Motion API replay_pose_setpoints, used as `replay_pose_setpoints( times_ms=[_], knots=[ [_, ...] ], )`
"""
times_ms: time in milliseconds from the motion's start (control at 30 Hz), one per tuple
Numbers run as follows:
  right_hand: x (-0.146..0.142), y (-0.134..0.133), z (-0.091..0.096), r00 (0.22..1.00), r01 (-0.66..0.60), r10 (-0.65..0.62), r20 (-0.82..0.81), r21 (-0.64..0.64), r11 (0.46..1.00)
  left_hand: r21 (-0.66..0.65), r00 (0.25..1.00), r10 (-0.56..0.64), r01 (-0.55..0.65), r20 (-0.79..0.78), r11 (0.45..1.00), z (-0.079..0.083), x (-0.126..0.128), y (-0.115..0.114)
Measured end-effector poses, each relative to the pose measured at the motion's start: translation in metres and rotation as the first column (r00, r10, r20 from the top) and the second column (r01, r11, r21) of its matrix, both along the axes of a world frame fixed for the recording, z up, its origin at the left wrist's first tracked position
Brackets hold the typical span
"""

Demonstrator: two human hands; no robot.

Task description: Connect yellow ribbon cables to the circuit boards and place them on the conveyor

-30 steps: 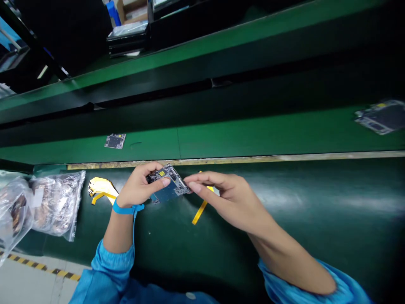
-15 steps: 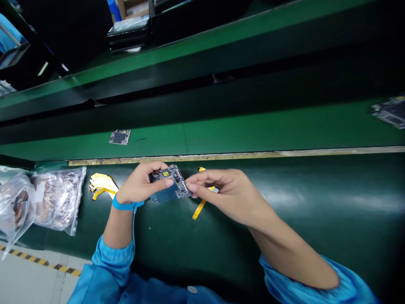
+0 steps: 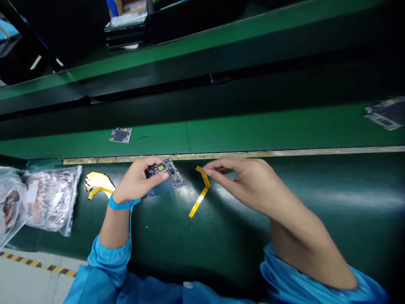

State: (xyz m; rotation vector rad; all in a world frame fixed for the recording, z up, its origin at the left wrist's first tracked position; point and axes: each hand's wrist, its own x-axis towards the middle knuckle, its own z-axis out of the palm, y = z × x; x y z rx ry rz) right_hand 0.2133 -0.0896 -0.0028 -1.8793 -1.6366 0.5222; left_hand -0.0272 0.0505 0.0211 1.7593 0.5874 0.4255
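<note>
My left hand is closed on a circuit board, thumb on top and fingers beneath. The board is tilted, with a small yellow square and connectors along its right edge. To its right, my right hand pinches at the upper end of a bent yellow flex cable. The cable's lower end points toward me over the green mat. Left of my left wrist, which wears a blue strap, lies a fanned pile of yellow flex cables, partly hidden by the hand.
Clear plastic bags of parts sit at the left of the green bench. Beyond a pale edge strip, another circuit board lies on the green ledge, with more boards at far right. A shelf overhangs behind.
My right hand has left the board's right edge and moved right and slightly up to the cable's upper end. My left hand still holds the board, shifted slightly left and up.
</note>
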Motion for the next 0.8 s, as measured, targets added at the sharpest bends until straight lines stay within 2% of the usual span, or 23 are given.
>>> replay_pose_setpoints(
  times_ms=[100,167,233,467,800],
  knots=[
    [0.007,0.002,-0.002,0.943,0.070,0.015,0.332,-0.241,0.968,0.020,1.000,0.005,-0.005,-0.010,1.000,-0.003,0.000,0.001],
    [0.003,0.007,-0.004,0.898,0.101,0.077,0.433,-0.375,0.922,0.043,1.000,0.004,-0.004,-0.013,0.999,-0.004,0.000,0.001],
    [-0.002,0.012,-0.008,0.878,0.119,0.116,0.464,-0.448,0.886,0.060,1.000,0.001,0.000,-0.014,0.998,-0.004,0.001,0.002],
    [-0.015,0.023,-0.020,0.863,0.137,0.115,0.492,-0.447,0.884,0.072,1.000,-0.003,0.003,-0.007,0.997,-0.005,0.002,0.003],
    [-0.011,0.025,-0.020,0.912,0.130,0.070,0.404,-0.446,0.886,0.087,1.000,0.009,-0.007,-0.023,0.996,-0.010,0.000,0.006]
  ],
)
